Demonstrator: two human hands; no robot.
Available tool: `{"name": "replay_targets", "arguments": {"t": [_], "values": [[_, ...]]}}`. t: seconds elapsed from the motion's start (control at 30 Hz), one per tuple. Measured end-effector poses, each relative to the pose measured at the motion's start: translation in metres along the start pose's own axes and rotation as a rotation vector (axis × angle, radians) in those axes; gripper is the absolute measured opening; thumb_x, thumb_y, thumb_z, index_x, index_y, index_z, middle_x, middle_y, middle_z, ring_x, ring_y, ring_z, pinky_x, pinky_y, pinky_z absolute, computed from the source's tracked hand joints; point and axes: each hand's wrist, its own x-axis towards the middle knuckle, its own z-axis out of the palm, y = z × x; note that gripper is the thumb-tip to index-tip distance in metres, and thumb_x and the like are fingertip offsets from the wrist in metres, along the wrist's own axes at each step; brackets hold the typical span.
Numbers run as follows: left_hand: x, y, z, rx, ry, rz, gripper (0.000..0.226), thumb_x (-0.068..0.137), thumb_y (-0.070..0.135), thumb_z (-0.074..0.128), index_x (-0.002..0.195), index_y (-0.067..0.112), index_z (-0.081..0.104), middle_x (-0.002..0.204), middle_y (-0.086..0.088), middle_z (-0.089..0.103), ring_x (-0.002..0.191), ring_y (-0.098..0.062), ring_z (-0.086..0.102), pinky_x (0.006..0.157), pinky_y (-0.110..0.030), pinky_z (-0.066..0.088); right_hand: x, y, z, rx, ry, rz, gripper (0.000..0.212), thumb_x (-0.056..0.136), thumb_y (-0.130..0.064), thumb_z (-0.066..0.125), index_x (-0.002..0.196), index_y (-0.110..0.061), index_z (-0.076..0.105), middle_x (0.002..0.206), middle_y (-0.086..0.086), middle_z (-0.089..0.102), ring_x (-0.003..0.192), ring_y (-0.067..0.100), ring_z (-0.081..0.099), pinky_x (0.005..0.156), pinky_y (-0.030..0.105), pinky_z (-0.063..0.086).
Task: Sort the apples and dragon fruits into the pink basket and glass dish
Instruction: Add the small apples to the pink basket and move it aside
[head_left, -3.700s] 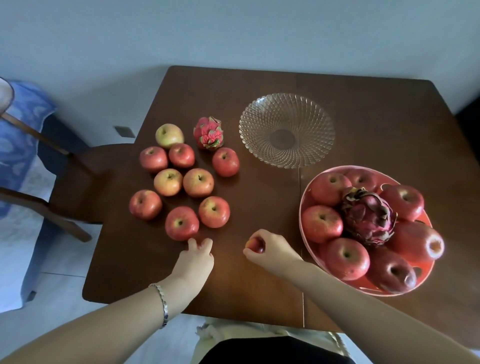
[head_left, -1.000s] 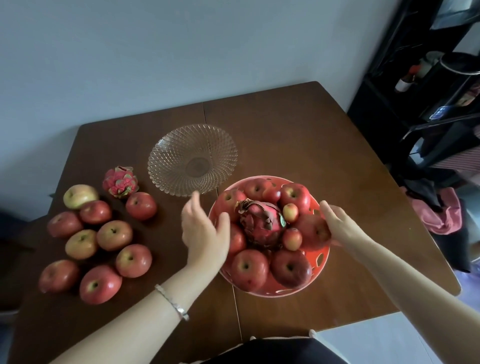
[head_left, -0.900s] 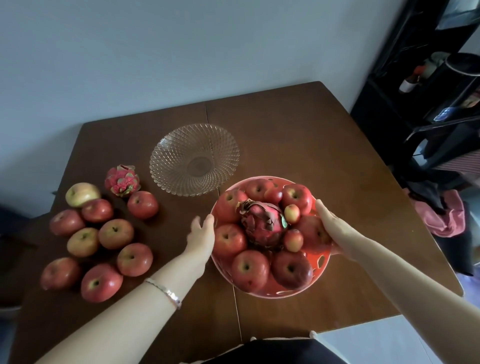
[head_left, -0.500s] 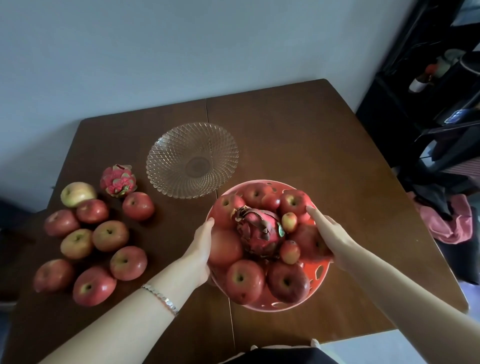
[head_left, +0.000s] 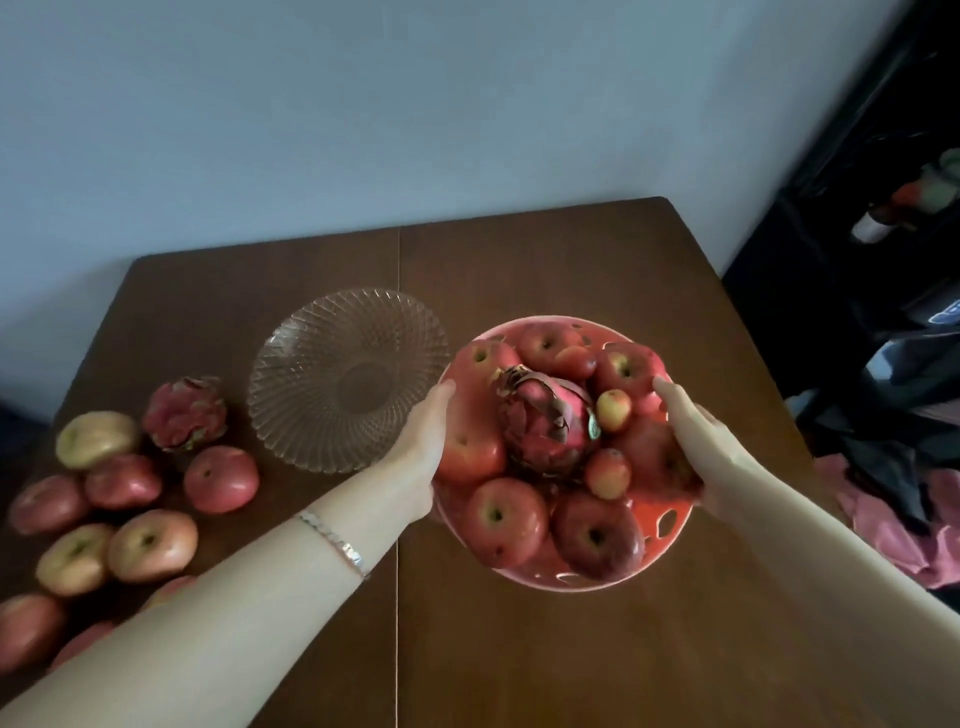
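The pink basket (head_left: 660, 525) is full of red apples, with a dragon fruit (head_left: 545, 415) on top in its middle. It appears lifted off the brown table (head_left: 571, 260). My left hand (head_left: 421, 436) grips its left rim and my right hand (head_left: 696, 441) grips its right rim. An empty glass dish (head_left: 348, 379) lies to the left of the basket. Further left, a second dragon fruit (head_left: 184, 413) stands beside a group of several loose apples (head_left: 150, 543) on the table.
A pale wall runs behind the table. Dark shelving with clutter (head_left: 883, 218) stands to the right, and pink cloth (head_left: 893, 514) lies beyond the table's right edge. My left forearm crosses over the lower apples.
Both hands closed on the basket's sides and raised it off the table toward me. One second ago the left hand was still open beside the rim.
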Motion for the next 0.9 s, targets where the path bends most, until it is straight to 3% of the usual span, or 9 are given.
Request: {"name": "replay_targets", "arguments": {"t": [0.07,0.17,0.27,0.37,0.5,0.63,0.73,0.83,0.9], "values": [[0.008,0.024,0.012,0.050,0.064,-0.068,0.055,0.074,0.064,0.045,0.116,0.031,0.061,0.107,-0.008,0.070,0.095,-0.029,0.067,0.090,-0.052,0.048,0.025,-0.028,-0.003,-0.013,0.003,0.010,0.065,0.078,-0.060,0.055,0.129,-0.020,0.049,0.121,0.012,0.059,0.096,0.033,0.062,0.076,0.041,0.053],[0.024,0.053,0.027,0.106,0.124,-0.092,0.067,0.069,0.069,0.045,0.124,0.031,0.053,0.115,-0.009,0.065,0.099,-0.034,0.063,0.089,-0.057,0.045,0.053,-0.059,-0.001,-0.009,-0.006,0.040,0.076,0.070,-0.067,0.056,0.129,-0.021,0.047,0.123,0.013,0.059,0.097,0.036,0.063,0.081,0.051,0.054],[0.042,0.076,0.040,0.068,0.114,-0.051,0.059,0.086,0.057,0.044,0.131,0.018,0.049,0.127,-0.015,0.059,0.112,-0.038,0.058,0.069,-0.036,0.051,0.075,-0.078,0.003,-0.009,-0.002,0.066,0.085,0.061,-0.072,0.056,0.129,-0.022,0.047,0.123,0.013,0.059,0.098,0.038,0.063,0.082,0.059,0.051],[0.059,0.089,0.046,0.008,0.111,-0.043,0.055,0.093,0.047,0.041,0.132,0.009,0.048,0.132,-0.018,0.056,0.119,-0.035,0.054,0.054,-0.030,0.044,0.094,-0.091,0.009,-0.026,-0.013,0.067,0.089,0.056,-0.073,0.056,0.129,-0.024,0.047,0.123,0.013,0.060,0.099,0.039,0.063,0.081,0.064,0.049],[0.079,0.094,0.043,0.010,0.113,-0.062,0.056,0.093,0.048,0.041,0.132,0.009,0.048,0.133,-0.017,0.055,0.120,-0.035,0.054,0.057,-0.032,0.045,0.106,-0.096,0.016,-0.066,-0.027,0.080,0.078,0.068,-0.069,0.054,0.130,-0.022,0.046,0.123,0.013,0.060,0.097,0.038,0.063,0.074,0.055,0.055],[0.080,0.096,0.038,0.053,0.067,-0.057,0.055,0.094,0.048,0.037,0.135,0.012,0.046,0.135,-0.016,0.053,0.122,-0.036,0.051,0.069,-0.035,0.047,0.102,-0.093,0.016,-0.039,-0.049,0.113,0.083,0.062,-0.072,0.055,0.129,-0.023,0.047,0.121,0.014,0.061,0.095,0.038,0.064,0.065,0.051,0.056],[0.077,0.088,0.025,0.315,0.111,-0.041,0.054,0.088,0.057,0.032,0.126,0.022,0.048,0.122,-0.010,0.056,0.110,-0.035,0.054,0.084,-0.046,0.050,0.095,-0.093,0.013,-0.068,-0.034,0.096,0.083,0.062,-0.070,0.055,0.129,-0.021,0.047,0.124,0.015,0.060,0.100,0.039,0.062,0.079,0.056,0.053],[0.059,0.070,0.001,0.487,0.232,0.222,0.025,0.094,0.037,0.037,0.091,0.018,0.053,0.094,-0.006,0.058,0.091,-0.028,0.059,0.084,-0.042,0.048,0.062,-0.101,0.020,-0.317,0.149,-0.054,0.079,0.071,-0.064,0.045,0.131,-0.013,0.046,0.130,0.018,0.052,0.116,0.037,0.051,0.097,0.051,0.045],[0.044,0.053,-0.019,0.466,0.333,0.246,0.019,0.091,0.027,0.046,0.078,0.015,0.053,0.076,-0.004,0.059,0.076,-0.028,0.062,0.079,-0.042,0.053,0.033,-0.109,0.028,-0.463,0.256,-0.238,0.068,0.079,-0.054,0.045,0.135,-0.016,0.043,0.140,0.017,0.040,0.132,0.034,0.030,0.101,0.048,0.037]]}}
